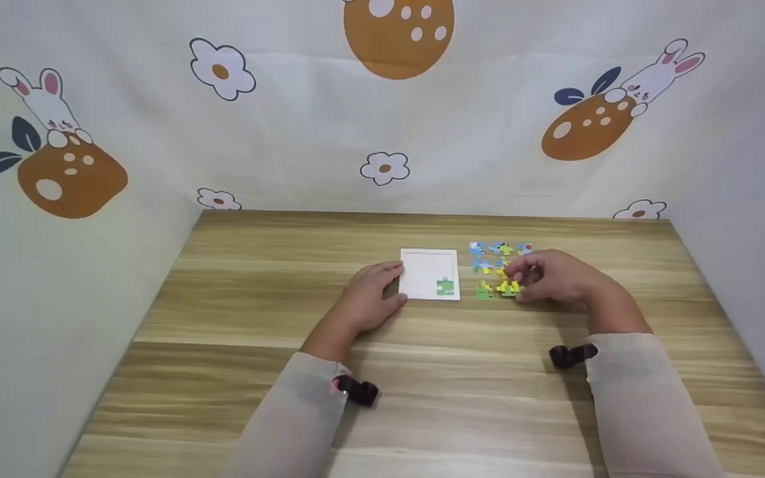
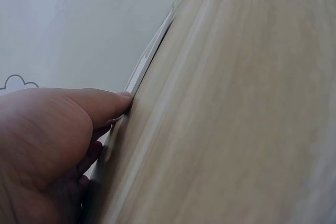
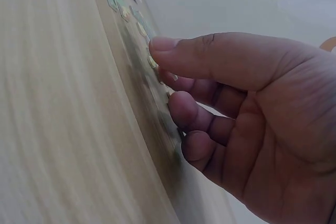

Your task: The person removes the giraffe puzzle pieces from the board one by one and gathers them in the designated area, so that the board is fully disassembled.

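A square white puzzle tray (image 1: pixel 422 275) lies on the table with one green puzzle piece (image 1: pixel 445 286) in its lower right corner. My left hand (image 1: pixel 370 295) rests against the tray's left side, forefinger near the upper part and thumb at the lower corner. In the left wrist view the thumb (image 2: pixel 113 103) touches the tray's edge (image 2: pixel 144 66). Beside the tray, my right hand (image 1: pixel 558 279) holds a yellow-and-green puzzle piece (image 1: pixel 508 289) between thumb and forefinger, low over the table. From the right wrist, the curled fingers partly hide this piece (image 3: pixel 152 62).
Several loose pieces lie right of the tray in rough rows: a blue one (image 1: pixel 477 248), a red-dotted one (image 1: pixel 525 248) and a green-yellow one (image 1: pixel 483 291) among them. The wood-grain table (image 1: pixel 276 265) meets a printed cloth backdrop (image 1: pixel 303 133) behind and at the sides.
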Demonstrator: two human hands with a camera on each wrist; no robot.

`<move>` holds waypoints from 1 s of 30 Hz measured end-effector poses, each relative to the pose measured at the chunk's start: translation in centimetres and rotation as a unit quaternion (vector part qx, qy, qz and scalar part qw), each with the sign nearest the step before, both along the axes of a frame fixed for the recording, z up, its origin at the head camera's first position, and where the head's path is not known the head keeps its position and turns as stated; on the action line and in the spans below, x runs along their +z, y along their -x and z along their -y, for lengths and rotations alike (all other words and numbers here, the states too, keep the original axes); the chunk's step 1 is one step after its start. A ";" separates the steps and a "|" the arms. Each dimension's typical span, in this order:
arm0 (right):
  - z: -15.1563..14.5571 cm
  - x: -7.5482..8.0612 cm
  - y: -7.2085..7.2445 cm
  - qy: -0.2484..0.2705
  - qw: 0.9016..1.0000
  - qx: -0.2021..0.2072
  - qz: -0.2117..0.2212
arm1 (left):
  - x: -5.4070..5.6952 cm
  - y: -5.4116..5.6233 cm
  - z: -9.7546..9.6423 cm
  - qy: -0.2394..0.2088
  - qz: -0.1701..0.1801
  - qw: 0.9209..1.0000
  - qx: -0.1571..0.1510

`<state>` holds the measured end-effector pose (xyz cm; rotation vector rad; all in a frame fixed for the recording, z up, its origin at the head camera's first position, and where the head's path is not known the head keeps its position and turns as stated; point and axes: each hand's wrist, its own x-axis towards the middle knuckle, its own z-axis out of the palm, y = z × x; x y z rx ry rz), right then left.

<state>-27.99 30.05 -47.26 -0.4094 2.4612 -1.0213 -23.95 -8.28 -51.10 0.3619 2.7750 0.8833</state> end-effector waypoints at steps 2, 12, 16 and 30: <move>0.0 -0.2 0.0 0.000 1.000 0.000 -0.001 | 0.0 0.0 0.0 0.000 0.001 1.000 0.000; 0.3 -0.2 0.0 -0.010 1.000 -0.002 -0.001 | 0.0 0.0 -0.1 0.008 0.002 1.000 0.004; 0.4 0.1 -0.1 -0.012 1.000 -0.002 -0.009 | 0.1 0.0 -0.2 0.006 0.005 1.000 0.006; 4.2 0.5 -0.1 -0.008 0.999 -0.009 -0.050 | -0.3 0.1 0.2 -0.010 -0.026 0.999 -0.016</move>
